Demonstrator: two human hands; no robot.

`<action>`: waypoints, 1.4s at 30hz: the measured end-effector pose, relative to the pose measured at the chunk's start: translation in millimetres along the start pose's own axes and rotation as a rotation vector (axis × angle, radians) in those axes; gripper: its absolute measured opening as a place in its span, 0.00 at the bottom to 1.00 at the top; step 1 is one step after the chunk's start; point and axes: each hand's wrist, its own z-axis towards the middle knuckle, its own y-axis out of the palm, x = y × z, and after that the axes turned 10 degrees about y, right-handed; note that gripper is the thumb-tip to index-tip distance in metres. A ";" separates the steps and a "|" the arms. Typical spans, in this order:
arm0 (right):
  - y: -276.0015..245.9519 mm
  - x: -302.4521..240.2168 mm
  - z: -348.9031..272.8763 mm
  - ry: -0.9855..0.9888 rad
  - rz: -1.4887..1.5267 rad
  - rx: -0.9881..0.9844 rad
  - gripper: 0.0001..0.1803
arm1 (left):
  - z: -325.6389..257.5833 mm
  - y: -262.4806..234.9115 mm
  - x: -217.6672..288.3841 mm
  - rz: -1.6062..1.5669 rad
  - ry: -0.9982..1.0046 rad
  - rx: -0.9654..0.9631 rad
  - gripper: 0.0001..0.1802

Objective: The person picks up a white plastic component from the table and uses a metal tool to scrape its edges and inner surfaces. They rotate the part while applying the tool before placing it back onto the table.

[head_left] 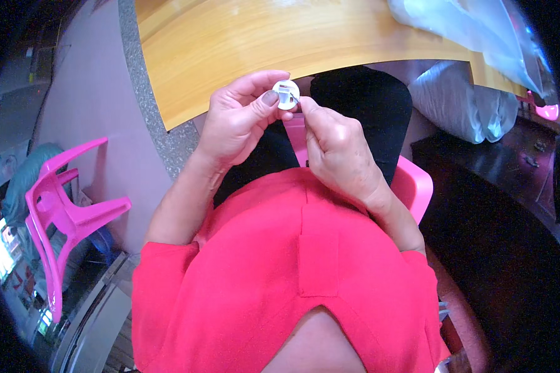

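Observation:
Between my two hands, above my lap and close to the table's near edge, is a small round white plastic piece (pixel 286 87) with slots in its face. My left hand (pixel 246 115) is closed on its left side, the thumb pressing on the face and the fingers behind it. My right hand (pixel 339 140) is closed in a pinch at the piece's right edge. A thin dark sliver shows at those right fingertips, over the white face; it is too small to name.
The yellow wooden table (pixel 230 46) lies just beyond my hands. Clear plastic sheeting (pixel 473 37) covers its right end, and a filled translucent bag (pixel 460 102) sits below. A pink plastic chair (pixel 71 208) stands at left. I sit on a pink seat (pixel 412 186).

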 end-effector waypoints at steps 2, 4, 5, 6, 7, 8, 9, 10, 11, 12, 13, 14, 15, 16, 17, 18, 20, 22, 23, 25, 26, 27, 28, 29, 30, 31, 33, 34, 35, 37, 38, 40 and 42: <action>0.0 0.5 -0.2 -0.029 -0.031 0.017 0.11 | -0.1 -0.2 -0.5 -0.011 -0.012 0.006 0.17; -1.0 0.5 -1.0 -0.045 -0.173 -0.011 0.13 | -0.5 -0.9 -2.5 -0.023 -0.007 0.002 0.16; -1.0 0.3 -1.1 -0.045 -0.174 -0.011 0.13 | -0.6 -1.1 -3.0 -0.024 -0.007 0.002 0.16; -1.0 0.1 -1.2 -0.075 -0.247 -0.011 0.13 | -0.7 -1.3 -3.5 -0.021 -0.003 -0.003 0.16; -1.2 -0.1 -1.4 -0.105 -0.321 -0.012 0.13 | -0.9 -1.3 -3.9 -0.018 0.000 -0.009 0.15; -2.3 -1.0 -1.5 -0.105 -0.322 -0.012 0.13 | -1.0 -1.2 -4.2 -0.019 0.000 -0.008 0.15; -4.1 -2.7 -1.3 -0.114 -0.405 -0.035 0.11 | -1.2 -1.0 -4.4 -0.002 -0.002 -0.002 0.15; -6.2 -4.6 -0.9 -0.122 -0.489 -0.058 0.09 | -1.4 -0.6 -4.7 0.015 -0.005 0.005 0.15; -8.6 -7.4 -0.4 -0.123 -0.489 -0.060 0.09 | -1.9 0.6 -4.4 0.014 -0.004 0.006 0.15; -11.4 -10.7 0.3 -0.138 -0.582 -0.087 0.07 | -2.0 2.7 -4.0 0.051 -0.012 0.024 0.14; -13.5 -13.2 1.1 -0.154 -0.676 -0.113 0.06 | -2.4 3.7 -3.9 0.088 -0.020 0.041 0.14; -15.5 -15.0 1.3 -0.152 -0.677 -0.114 0.06 | -2.7 3.5 -4.9 0.086 -0.021 0.041 0.14; -17.0 -16.5 1.5 -0.179 -0.759 -0.148 0.05 | -2.6 2.5 -6.3 0.137 -0.028 0.031 0.13; -18.0 -17.7 1.4 -0.206 -0.840 -0.183 0.06 | -2.7 2.0 -7.6 0.188 -0.035 0.021 0.12; -19.0 -18.6 1.5 -0.205 -0.843 -0.183 0.06 | -2.5 2.4 -8.5 0.186 -0.035 0.019 0.12; -19.7 -19.5 1.7 -0.211 -0.863 -0.205 0.06 | -2.3 3.0 -9.3 0.210 -0.061 0.027 0.12; -20.3 -20.7 2.0 -0.220 -0.885 -0.228 0.07 | -2.4 4.1 -10.0 0.234 -0.085 0.036 0.11; -20.0 -21.9 2.4 -0.352 -0.969 -0.252 0.07 | -3.1 4.0 -9.4 0.340 -0.144 0.022 0.11; -18.3 -24.0 1.9 -0.352 -0.970 -0.253 0.07 | -2.8 3.0 -9.7 0.339 -0.143 0.022 0.11; -14.8 -27.9 0.1 -0.396 -1.140 -0.232 0.07 | -1.5 1.0 -10.7 0.439 -0.206 -0.009 0.14; -13.0 -26.7 -1.0 -0.397 -1.141 -0.233 0.07 | -2.0 3.0 -10.3 0.438 -0.206 -0.008 0.14; -10.3 -24.5 -2.2 -0.415 -1.177 -0.267 0.07 | -2.0 7.1 -9.8 0.459 -0.215 0.015 0.12; -8.7 -23.3 -2.9 -0.433 -1.213 -0.301 0.07 | -2.1 9.6 -10.0 0.480 -0.224 0.039 0.10; -8.8 -24.5 -2.9 -0.435 -1.213 -0.304 0.07 | -2.8 9.6 -11.1 0.478 -0.224 0.041 0.10; -9.7 -26.4 -2.4 -0.400 -1.198 -0.344 0.07 | -2.6 8.9 -12.3 0.482 -0.220 0.043 0.10; -9.8 -27.5 -2.2 -0.363 -1.184 -0.383 0.07 | -2.0 7.4 -13.5 0.486 -0.216 0.045 0.10; -15.9 -17.3 3.6 -0.396 -0.987 -0.318 0.07 | -0.9 -1.4 -15.8 0.314 -0.171 0.010 0.10; -21.1 -15.4 5.8 -0.286 -0.851 -0.341 0.06 | 0.6 -7.2 -15.4 0.250 -0.161 -0.022 0.10; -28.4 -15.9 8.4 -0.261 -0.796 -0.332 0.06 | 1.2 -7.1 -13.1 0.176 -0.147 -0.029 0.10; -41.6 -16.0 9.4 -0.166 -0.703 -0.352 0.11 | 3.5 -6.0 -7.5 0.043 -0.121 -0.051 0.10; -45.4 -15.7 7.2 -0.165 -0.702 -0.354 0.11 | 3.6 -4.5 -4.7 0.042 -0.122 -0.049 0.10; -49.8 -14.6 3.2 -0.100 -0.566 -0.294 0.16 | 1.9 -1.6 -0.2 0.033 -0.167 -0.045 0.11; -49.5 -13.4 1.0 -0.067 -0.540 -0.303 0.19 | -1.0 -0.8 0.1 0.043 -0.164 -0.066 0.12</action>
